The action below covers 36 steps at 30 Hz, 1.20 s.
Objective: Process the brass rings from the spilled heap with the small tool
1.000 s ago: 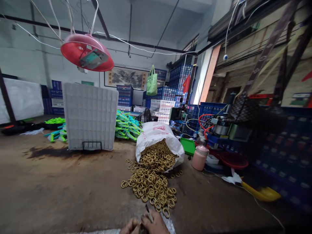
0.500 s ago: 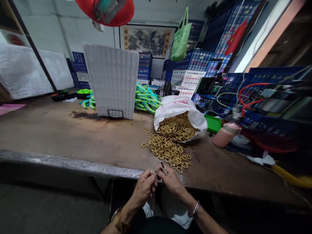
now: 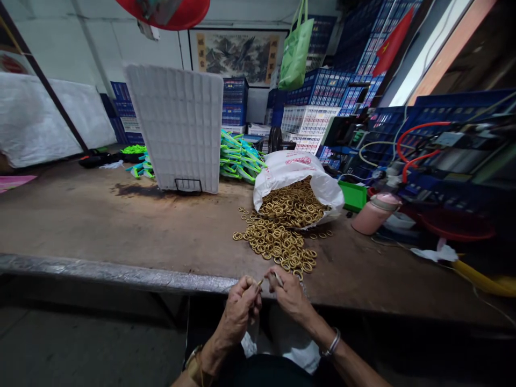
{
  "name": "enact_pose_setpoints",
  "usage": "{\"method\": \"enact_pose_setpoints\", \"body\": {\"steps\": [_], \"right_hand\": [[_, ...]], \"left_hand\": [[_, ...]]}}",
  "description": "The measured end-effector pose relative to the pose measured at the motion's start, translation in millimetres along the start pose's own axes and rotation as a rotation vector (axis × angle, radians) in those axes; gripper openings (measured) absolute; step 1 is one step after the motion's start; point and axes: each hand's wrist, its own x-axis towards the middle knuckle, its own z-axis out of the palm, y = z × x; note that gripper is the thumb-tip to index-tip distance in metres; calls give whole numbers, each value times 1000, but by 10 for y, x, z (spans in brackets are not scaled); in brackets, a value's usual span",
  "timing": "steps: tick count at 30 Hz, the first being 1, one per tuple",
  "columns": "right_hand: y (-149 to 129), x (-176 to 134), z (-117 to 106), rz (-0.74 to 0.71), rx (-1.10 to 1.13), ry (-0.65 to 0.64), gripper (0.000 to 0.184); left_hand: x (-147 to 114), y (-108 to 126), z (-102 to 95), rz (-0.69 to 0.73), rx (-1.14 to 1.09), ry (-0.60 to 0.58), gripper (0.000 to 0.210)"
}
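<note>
At the table's front edge my left hand point(image 3: 244, 301) is closed, pinching a gold-coloured ring point(image 3: 260, 282) between thumb and forefinger. Just right of it, a small gap away, my right hand point(image 3: 288, 290) curls around a slim, pale metal tool point(image 3: 278, 278); its kind is hard to make out because the fingers cover most of it. Beyond both hands lies a loose heap of gold rings point(image 3: 278, 242). These spill from the mouth of a white sack point(image 3: 282, 165) lying on its side.
A ribbed white panel point(image 3: 175, 129) stands upright on the brown table point(image 3: 100, 226), with green and turquoise items point(image 3: 242, 156) behind it. To the right are a pink bottle point(image 3: 374, 214), a green tray point(image 3: 353, 195) and a machine with red hoses point(image 3: 419, 129).
My right hand has drawn slightly right, away from my left, and the tool has turned in its grip. The ring in my left hand shows more plainly. The view has tilted a little.
</note>
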Motion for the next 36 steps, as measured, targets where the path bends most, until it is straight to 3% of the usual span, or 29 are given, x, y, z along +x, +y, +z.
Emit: {"method": "enact_pose_setpoints", "body": {"steps": [5, 18, 23, 27, 31, 36], "right_hand": [[2, -104, 52, -97, -241, -105, 19], [100, -87, 38, -14, -423, -198, 28], [497, -45, -185, 165, -529, -22, 28], [811, -100, -411, 286, -491, 158, 18], [923, -128, -443, 389, -526, 180, 18], [871, -79, -338, 379, -625, 176, 11]], "left_hand": [[4, 20, 25, 8, 61, 25, 36], [-10, 17, 92, 16, 212, 51, 37], [-81, 60, 207, -54, 37, -107, 29], [17, 26, 254, -171, -142, -65, 30], [131, -82, 239, -230, -170, -13, 28], [194, -191, 191, -345, -345, 5, 18]]}}
